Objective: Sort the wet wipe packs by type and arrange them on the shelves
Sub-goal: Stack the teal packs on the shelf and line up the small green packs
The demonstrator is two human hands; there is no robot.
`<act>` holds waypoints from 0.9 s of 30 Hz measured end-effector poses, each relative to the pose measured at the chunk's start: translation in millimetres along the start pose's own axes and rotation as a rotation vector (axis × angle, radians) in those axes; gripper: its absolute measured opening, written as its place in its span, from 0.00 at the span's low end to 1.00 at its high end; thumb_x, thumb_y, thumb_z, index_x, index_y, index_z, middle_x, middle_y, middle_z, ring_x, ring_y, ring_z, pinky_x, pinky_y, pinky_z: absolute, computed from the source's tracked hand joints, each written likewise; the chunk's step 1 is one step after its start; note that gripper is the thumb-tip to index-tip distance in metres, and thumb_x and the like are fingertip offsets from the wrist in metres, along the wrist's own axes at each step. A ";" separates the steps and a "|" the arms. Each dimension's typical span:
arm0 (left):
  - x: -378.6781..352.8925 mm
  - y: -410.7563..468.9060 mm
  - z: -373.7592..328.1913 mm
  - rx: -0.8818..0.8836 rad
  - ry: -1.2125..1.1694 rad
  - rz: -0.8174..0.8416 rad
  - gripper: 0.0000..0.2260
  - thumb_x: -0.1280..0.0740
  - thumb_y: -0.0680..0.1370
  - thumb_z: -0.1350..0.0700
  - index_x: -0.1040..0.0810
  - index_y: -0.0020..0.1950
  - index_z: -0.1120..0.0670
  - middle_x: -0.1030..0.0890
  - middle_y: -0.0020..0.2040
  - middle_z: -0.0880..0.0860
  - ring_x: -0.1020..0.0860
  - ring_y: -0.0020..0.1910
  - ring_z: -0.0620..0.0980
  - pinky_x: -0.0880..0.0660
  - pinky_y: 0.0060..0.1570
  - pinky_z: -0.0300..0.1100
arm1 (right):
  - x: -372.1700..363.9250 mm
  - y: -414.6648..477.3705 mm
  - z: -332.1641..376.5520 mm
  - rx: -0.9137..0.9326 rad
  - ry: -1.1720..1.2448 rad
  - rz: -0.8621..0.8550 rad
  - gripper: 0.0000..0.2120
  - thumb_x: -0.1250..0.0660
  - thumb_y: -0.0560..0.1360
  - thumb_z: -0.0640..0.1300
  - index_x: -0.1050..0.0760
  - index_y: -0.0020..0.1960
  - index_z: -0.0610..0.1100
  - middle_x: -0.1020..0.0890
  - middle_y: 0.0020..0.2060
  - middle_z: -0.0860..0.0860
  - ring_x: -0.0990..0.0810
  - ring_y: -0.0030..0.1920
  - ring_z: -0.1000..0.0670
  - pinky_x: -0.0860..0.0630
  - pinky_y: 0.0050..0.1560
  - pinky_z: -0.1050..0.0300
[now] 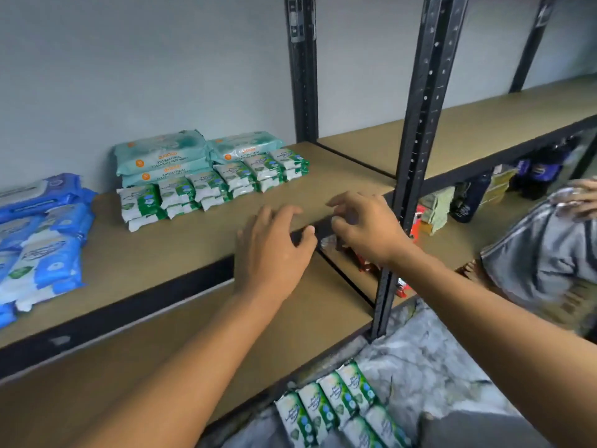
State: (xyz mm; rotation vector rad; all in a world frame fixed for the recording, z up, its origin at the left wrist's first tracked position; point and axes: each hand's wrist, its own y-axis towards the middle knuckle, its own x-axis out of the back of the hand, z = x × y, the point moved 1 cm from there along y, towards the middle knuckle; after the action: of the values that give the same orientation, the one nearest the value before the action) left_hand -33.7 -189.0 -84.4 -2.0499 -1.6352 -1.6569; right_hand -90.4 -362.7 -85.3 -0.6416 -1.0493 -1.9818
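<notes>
Illumination is soft, diffuse and moderately dim, with a cool cast on the grey wall (145, 76). No direct light source is visible. Shadows are weak; the darkest zone lies under the upper shelf board (193, 240), where goods on the lower level right of the black upright (416, 140) sit in shade. No strong glare appears; the teal packs (161, 156) show only a faint sheen. Wide-angle distortion bends the shelf edges and tilts the uprights. Overall sharpness is low: print on the packs is smeared. Motion blur affects the right hand (365, 227), the blue packs (42, 240) at the left edge, and the grey cloth (542, 253) at the right edge.
</notes>
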 end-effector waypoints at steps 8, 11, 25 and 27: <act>-65.7 -139.9 1.7 0.149 -0.182 0.157 0.12 0.33 0.76 0.45 0.24 0.57 0.44 0.22 0.53 0.44 0.21 0.49 0.49 0.23 0.49 0.51 | -31.3 -151.3 -58.6 -0.286 0.126 0.168 0.10 0.32 0.75 0.44 0.21 0.56 0.49 0.20 0.47 0.50 0.22 0.47 0.50 0.26 0.50 0.54; -110.9 -185.4 11.0 0.280 -0.193 0.300 0.11 0.33 0.76 0.44 0.25 0.57 0.43 0.22 0.53 0.44 0.22 0.49 0.49 0.23 0.49 0.50 | -60.0 -196.4 -94.9 -0.442 0.135 0.294 0.09 0.32 0.75 0.47 0.21 0.55 0.51 0.18 0.47 0.52 0.20 0.47 0.51 0.25 0.49 0.55; -305.7 -360.5 40.0 0.849 -0.192 0.765 0.19 0.34 0.73 0.42 0.30 0.62 0.42 0.19 0.52 0.53 0.20 0.52 0.57 0.22 0.48 0.50 | -127.5 -283.9 -181.0 -0.739 -0.124 0.839 0.18 0.43 0.83 0.50 0.32 0.72 0.58 0.30 0.70 0.47 0.33 0.70 0.47 0.49 0.57 0.64; -324.7 -368.4 42.4 0.854 -0.186 0.735 0.23 0.34 0.71 0.41 0.31 0.65 0.43 0.18 0.53 0.52 0.20 0.54 0.57 0.22 0.49 0.51 | -167.4 -323.4 -230.9 -0.696 -0.192 0.779 0.20 0.40 0.81 0.51 0.33 0.72 0.62 0.31 0.70 0.51 0.35 0.71 0.45 0.46 0.59 0.61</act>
State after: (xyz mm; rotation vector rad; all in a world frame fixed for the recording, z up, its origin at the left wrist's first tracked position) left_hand -228.2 -219.9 -536.3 -1.9473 -1.0799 -0.4286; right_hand -278.9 -377.3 -472.8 -1.3828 -0.0946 -1.5463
